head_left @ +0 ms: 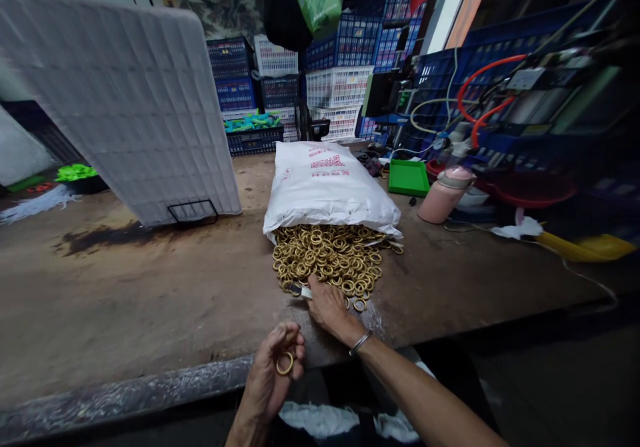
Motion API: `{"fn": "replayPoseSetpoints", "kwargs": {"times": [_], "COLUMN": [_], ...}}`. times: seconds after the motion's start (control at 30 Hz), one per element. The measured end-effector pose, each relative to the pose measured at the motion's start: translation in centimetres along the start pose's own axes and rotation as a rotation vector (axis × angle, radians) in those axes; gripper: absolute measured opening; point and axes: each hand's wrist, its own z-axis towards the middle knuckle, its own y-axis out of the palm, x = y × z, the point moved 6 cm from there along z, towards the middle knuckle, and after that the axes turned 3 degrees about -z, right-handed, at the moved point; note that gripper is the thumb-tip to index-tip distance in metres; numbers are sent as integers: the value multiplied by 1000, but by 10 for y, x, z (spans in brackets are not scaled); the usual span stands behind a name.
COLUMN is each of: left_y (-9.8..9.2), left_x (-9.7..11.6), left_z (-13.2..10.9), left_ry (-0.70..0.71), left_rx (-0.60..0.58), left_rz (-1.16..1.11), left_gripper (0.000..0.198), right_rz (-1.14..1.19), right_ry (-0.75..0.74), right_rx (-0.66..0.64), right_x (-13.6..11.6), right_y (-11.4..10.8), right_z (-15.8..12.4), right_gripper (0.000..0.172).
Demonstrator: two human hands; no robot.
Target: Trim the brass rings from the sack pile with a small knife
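Note:
A heap of gold-coloured rings spills from the mouth of a white printed sack onto the table. My left hand, palm up near the table's front edge, has its fingers curled around one gold-coloured ring. At the near edge of the heap, my right hand is closed on a small tool with a white body and a dark tip. Its exact kind cannot be made out. A metal bangle circles the right wrist.
A tall whitish ribbed panel stands on the brown table at left. To the right are a green tray, a pink flask and a machine with orange hoses. Stacked crates fill the back.

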Motion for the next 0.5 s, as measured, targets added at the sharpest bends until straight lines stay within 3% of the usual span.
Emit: {"fn": "replayPoseSetpoints", "kwargs": {"times": [0.2,0.4,0.5], "left_y": [-3,0,0], "left_x": [3,6,6], "left_z": [7,11,14], "left_ry": [58,209,229], "left_rx": [95,162,164], "left_rz": [10,284,452], "left_gripper": [29,40,35], "right_rz": [97,479,648], "right_ry": [-43,-162,-168], "right_rx": [23,32,16], "right_x": [-2,-14,-18], "right_y": [-2,-17,-25], "right_z": [-7,-32,-42], "right_gripper": [22,20,6]}}
